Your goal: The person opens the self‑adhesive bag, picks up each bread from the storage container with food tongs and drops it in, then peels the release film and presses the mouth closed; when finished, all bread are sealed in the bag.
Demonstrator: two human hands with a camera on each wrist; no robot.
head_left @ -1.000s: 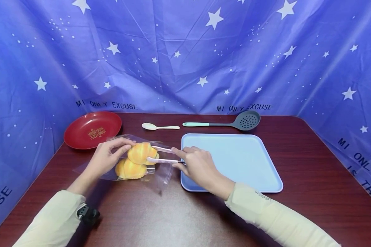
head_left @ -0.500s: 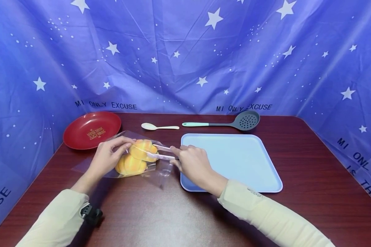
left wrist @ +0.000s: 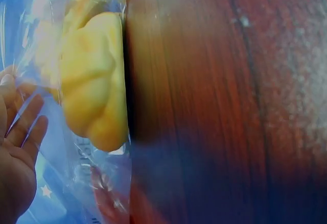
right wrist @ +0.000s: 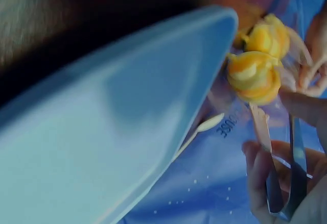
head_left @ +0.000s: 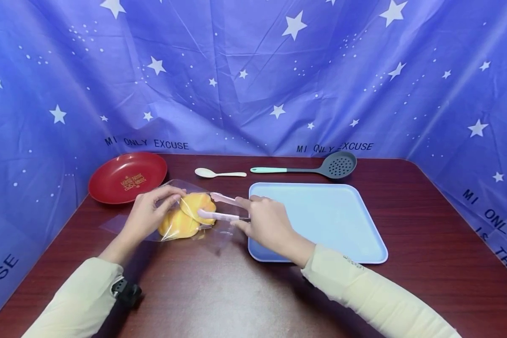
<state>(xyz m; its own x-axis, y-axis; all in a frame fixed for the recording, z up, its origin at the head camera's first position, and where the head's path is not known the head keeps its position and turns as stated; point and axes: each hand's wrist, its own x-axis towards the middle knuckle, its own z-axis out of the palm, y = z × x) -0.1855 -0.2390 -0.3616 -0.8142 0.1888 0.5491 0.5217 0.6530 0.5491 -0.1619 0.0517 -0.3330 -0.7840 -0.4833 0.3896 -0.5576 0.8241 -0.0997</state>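
Observation:
In the head view my left hand point(head_left: 149, 211) pinches the edge of a clear plastic bag point(head_left: 224, 239). Two yellow-orange bread rolls show in it: a lower roll point(head_left: 178, 225) and an upper roll point(head_left: 196, 206) nearer the bag's right end. My right hand point(head_left: 270, 225) grips a pair of tongs point(head_left: 221, 216) with pale pink tips, which reach in from the right. One tip lies over the upper roll and the other stands beside its upper right edge. In the right wrist view the spread tongs point(right wrist: 261, 127) point at the rolls. The left wrist view shows one roll point(left wrist: 94, 76) through film.
A light blue tray point(head_left: 321, 220) lies under and beyond my right hand. Behind stand a red oval plate point(head_left: 126, 178) at the left, a cream spoon point(head_left: 219, 173) and a grey slotted skimmer point(head_left: 338, 165) with a mint handle. A starry blue curtain point(head_left: 253, 94) encloses the table.
The tongs have shifted slightly left and up with my right hand, and their arms have spread wider in the last half second. The upper roll has moved a little right; my left hand keeps its pinch.

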